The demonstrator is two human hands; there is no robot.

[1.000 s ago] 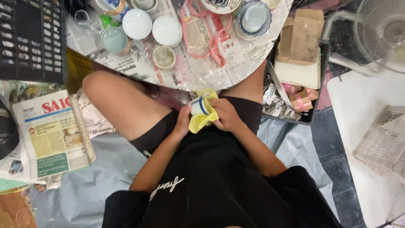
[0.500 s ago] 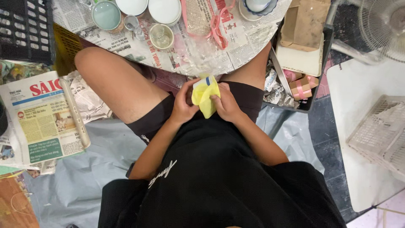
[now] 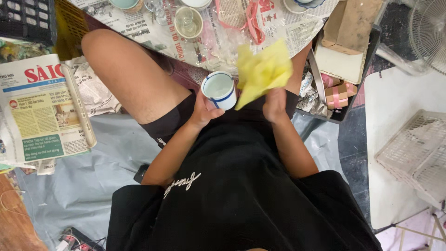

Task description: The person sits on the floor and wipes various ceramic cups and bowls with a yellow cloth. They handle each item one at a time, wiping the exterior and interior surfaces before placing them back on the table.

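While seated with one bare knee [image 3: 123, 69] raised beside the newspaper-covered surface [image 3: 153, 35], holding a small white cup with a blue rim [image 3: 218, 89] out over the lap, mouth turned up toward the camera. Gripped with the left hand [image 3: 202, 112], fingers wrapped round the cup's side and underside; clutched in the right hand [image 3: 275, 104], closed tight, a crumpled yellow cloth [image 3: 262, 72], lifted just beside the cup's rim and clear of it (somewhat blurred, so the exact pinch hard to read). Looks like the middle of a wipe-down, judging from cloth and cup held so near each other: inside of the cup bare and pale, with no telling whether damp or dry. Calls, as a next move, for bringing a bunched corner of the cloth into the cup's mouth and turning cup against cloth, with a firm left grip throughout, since smooth glazed ware probably slips easily and would land on hard floor beyond the lap. Ahead on the surface, a small glass bowl [image 3: 188, 21] well apart from the cup; off to the left on a grey sheet [image 3: 107, 186], a folded newspaper [image 3: 39, 109]; to the right, a cardboard box [image 3: 348, 23] and a white plastic basket [image 3: 416, 155].
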